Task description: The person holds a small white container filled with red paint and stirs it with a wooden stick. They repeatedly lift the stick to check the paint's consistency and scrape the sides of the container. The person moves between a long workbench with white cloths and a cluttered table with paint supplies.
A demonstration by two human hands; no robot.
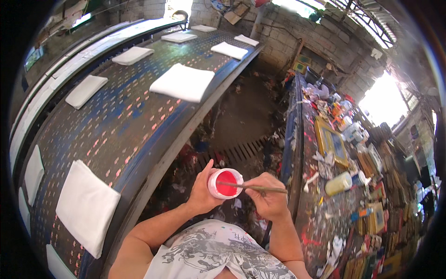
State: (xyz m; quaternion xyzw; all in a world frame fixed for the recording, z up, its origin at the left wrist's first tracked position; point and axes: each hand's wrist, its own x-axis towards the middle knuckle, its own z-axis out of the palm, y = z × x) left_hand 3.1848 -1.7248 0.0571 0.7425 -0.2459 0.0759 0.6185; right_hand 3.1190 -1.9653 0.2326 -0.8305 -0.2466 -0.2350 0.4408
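My left hand (203, 190) is wrapped round a white tub (213, 185) in front of my body. Red paint (226, 183) shows inside it through the open top. Between the fingers of my right hand (269, 197) is a thin brown stick (265, 189), held nearly level. Its far end reaches over the rim into the red paint; whether it has bristles there is hidden.
To the left runs a long dark table (134, 116) with folded white cloths (87, 208) in rows. At right, a cluttered bench (316, 195) carries bottles, a yellowish jar (338, 183), and wooden frames (331, 142). Between them is a littered floor with a slatted grate (239, 152).
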